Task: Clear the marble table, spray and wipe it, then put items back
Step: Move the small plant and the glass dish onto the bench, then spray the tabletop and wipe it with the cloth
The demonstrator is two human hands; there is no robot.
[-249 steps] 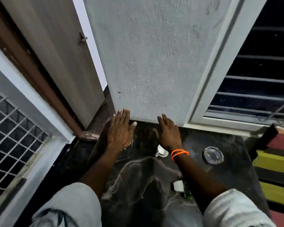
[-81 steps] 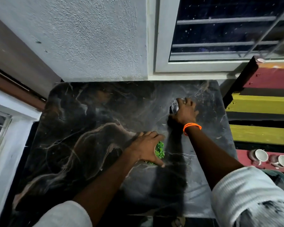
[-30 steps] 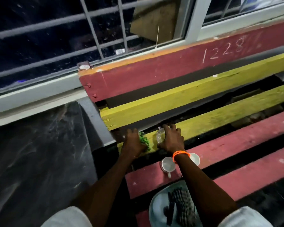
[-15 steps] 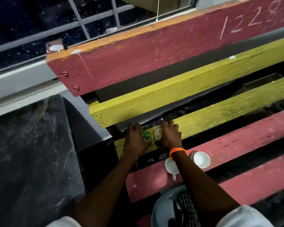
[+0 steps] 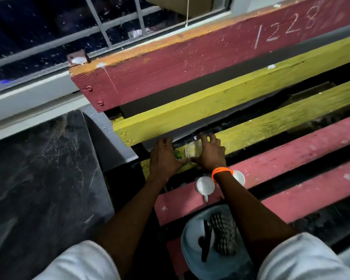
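Note:
The dark marble table [image 5: 40,178] lies at the left with nothing on it. Both hands rest on a yellow slat [image 5: 271,126] of the bench to its right. My left hand [image 5: 164,158] covers a small green plant [image 5: 177,154], of which only a bit of green shows. My right hand [image 5: 210,154], with an orange bracelet at the wrist, is wrapped around a clear glass dish [image 5: 193,151] standing on the same slat. Two white cups [image 5: 205,185] [image 5: 238,176] sit on the red slat just below my right wrist.
The bench has red and yellow slats with dark gaps between them; its red backrest [image 5: 190,65] bears the chalked number 1228. A pale blue bucket [image 5: 210,245] holding a checked cloth and a dark object stands under my right forearm. A barred window [image 5: 89,27] runs behind.
Over the earlier frames both hands carried the plant and the glass dish from the marble table to the bench. In the last second they have settled on the yellow slat and hardly moved.

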